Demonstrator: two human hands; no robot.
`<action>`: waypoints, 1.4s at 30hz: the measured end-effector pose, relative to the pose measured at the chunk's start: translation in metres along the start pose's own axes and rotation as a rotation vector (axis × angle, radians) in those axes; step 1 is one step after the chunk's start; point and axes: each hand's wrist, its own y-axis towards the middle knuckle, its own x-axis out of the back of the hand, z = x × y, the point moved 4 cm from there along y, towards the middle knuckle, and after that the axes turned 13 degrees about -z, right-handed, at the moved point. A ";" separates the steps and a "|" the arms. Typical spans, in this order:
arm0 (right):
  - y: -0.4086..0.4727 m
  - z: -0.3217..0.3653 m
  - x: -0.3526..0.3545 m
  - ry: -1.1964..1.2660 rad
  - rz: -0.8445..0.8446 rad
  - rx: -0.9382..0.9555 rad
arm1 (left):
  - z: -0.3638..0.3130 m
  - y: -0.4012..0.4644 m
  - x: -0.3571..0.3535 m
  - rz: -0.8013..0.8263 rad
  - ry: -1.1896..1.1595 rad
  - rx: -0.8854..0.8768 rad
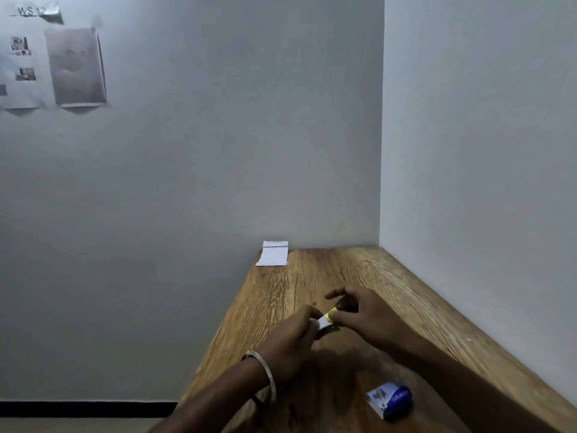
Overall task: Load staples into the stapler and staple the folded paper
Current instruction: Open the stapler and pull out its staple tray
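Both hands meet over the middle of the wooden table (359, 276). My left hand (292, 342) pinches a small white folded paper (323, 322) at its left side. My right hand (359, 310) grips a small yellow stapler (332, 317), which sits against the paper's right edge; most of the stapler is hidden by my fingers. A blue and white staple box (390, 400) lies on the table near its front, to the right of my forearms.
A white notepad (273, 254) lies at the table's far left corner against the wall. Walls close the table at the back and the right. Its left edge drops to the floor. Printed sheets (53, 67) hang on the wall at upper left.
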 end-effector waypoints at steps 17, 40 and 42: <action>0.002 -0.038 -0.023 0.622 -0.069 -0.446 | 0.005 0.029 -0.014 -0.294 -0.338 0.020; -0.002 -0.028 -0.023 0.811 -0.160 -0.451 | 0.034 0.034 0.006 -0.592 -0.742 0.389; -0.001 -0.030 -0.018 0.808 -0.182 -0.458 | 0.037 0.038 0.007 -0.568 -0.864 0.426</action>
